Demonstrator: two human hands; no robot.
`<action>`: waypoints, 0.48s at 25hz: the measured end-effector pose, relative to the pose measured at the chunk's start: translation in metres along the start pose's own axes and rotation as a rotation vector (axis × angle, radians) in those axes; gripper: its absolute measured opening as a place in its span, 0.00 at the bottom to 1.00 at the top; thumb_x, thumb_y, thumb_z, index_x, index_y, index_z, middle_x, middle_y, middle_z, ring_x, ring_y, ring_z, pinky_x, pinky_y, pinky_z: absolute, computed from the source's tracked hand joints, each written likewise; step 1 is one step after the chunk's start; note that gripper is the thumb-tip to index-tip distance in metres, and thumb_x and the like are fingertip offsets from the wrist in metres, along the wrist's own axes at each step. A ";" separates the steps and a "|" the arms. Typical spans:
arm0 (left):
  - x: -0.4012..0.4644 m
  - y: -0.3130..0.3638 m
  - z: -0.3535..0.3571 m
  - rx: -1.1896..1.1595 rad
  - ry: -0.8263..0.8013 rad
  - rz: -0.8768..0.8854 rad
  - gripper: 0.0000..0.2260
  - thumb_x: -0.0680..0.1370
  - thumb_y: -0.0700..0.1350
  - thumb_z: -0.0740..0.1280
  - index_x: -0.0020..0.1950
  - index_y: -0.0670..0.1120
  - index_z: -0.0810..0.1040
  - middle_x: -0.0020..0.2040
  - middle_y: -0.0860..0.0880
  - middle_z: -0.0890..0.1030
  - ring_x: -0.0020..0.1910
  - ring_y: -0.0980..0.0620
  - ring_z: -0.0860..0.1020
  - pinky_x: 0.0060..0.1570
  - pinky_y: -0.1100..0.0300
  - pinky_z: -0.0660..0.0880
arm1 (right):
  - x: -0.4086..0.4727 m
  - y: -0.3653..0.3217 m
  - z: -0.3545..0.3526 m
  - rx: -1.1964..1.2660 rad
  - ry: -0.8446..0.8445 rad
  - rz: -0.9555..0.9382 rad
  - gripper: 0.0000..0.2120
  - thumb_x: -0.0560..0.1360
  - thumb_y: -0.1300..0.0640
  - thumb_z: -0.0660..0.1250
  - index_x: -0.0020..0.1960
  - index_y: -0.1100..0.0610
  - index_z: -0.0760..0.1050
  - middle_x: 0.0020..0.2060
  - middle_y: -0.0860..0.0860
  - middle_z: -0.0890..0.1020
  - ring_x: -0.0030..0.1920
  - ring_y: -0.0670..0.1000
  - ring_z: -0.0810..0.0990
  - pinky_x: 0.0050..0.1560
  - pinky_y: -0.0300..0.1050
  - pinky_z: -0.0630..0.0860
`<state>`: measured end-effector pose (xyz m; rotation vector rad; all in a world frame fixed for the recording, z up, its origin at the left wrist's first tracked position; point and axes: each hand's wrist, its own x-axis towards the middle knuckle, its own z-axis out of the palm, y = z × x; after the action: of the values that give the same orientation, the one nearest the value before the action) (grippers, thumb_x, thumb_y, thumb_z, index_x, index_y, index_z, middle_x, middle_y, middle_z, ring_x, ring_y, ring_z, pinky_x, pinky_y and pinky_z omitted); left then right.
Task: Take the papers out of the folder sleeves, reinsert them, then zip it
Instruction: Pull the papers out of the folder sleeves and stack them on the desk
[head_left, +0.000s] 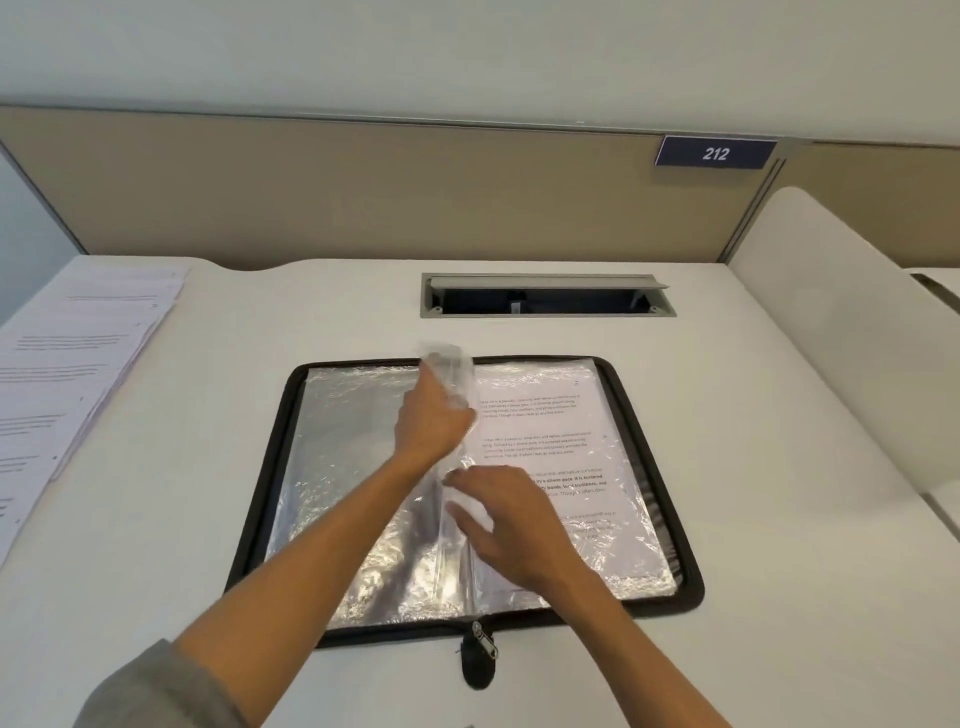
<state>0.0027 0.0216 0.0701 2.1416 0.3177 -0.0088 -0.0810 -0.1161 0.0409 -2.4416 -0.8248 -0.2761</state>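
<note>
Head view: folder (670, 519) lies open on the desk (779, 415) — left hand (434, 421) grips an upright clear sleeve (451, 374), right hand (506, 525) rests spread-fingered on it; papers (67, 374) stacked far left.

We see two bare forearms and two bare hands, the left hand (434, 423) and the right hand (506, 525), with no rings, watch or bands that we can make out. The left arm has a grey sleeve (156, 696), soft knit-looking fabric, bunched up near the elbow at the frame's bottom edge. We can't tell what the right arm wears; only bare forearm shows before the frame cuts it.
</note>
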 end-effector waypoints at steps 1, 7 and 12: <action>0.005 -0.006 -0.009 -0.100 0.016 -0.045 0.27 0.71 0.36 0.72 0.66 0.47 0.66 0.49 0.50 0.78 0.42 0.54 0.78 0.38 0.60 0.78 | 0.002 0.004 -0.006 0.092 0.097 0.085 0.13 0.78 0.52 0.66 0.61 0.53 0.79 0.56 0.47 0.84 0.56 0.45 0.80 0.62 0.44 0.72; 0.037 -0.071 -0.083 -0.334 0.022 -0.390 0.33 0.67 0.27 0.72 0.70 0.37 0.66 0.49 0.38 0.80 0.38 0.49 0.79 0.34 0.57 0.75 | 0.000 0.085 -0.028 -0.010 0.032 0.810 0.29 0.80 0.45 0.61 0.75 0.60 0.64 0.72 0.55 0.71 0.72 0.54 0.68 0.72 0.52 0.65; 0.045 -0.088 -0.100 0.554 0.000 -0.219 0.52 0.67 0.46 0.77 0.79 0.46 0.44 0.67 0.36 0.68 0.65 0.36 0.70 0.59 0.44 0.73 | -0.012 0.103 -0.004 -0.202 -0.208 0.859 0.44 0.79 0.37 0.57 0.79 0.65 0.41 0.78 0.62 0.55 0.77 0.59 0.55 0.76 0.54 0.55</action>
<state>0.0141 0.1598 0.0479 2.6393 0.6044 -0.2484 -0.0280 -0.1933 -0.0040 -2.7858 0.2384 0.2319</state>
